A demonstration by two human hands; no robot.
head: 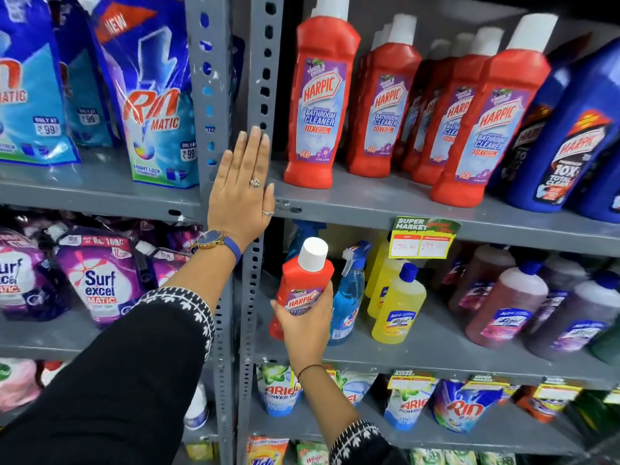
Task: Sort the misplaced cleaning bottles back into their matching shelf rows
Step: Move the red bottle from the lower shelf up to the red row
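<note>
red harpic bottle (303, 286) with a white cap sits gripped in the right hand (307, 325), held in front of the middle shelf (436, 350) beside a blue spray bottle (349, 293) and yellow bottles (397, 305). the left hand (241, 193) lies flat and spread, holding nothing, against the grey upright (258, 95) next to the upper row of red harpic bottles (402, 105).

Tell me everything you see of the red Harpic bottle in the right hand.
The red Harpic bottle looks like glossy plastic, with a white cap and a purple Bathroom Cleaner label. The right hand wraps its lower body. It leans slightly, in front of the middle shelf, left of the blue spray bottle.
</note>
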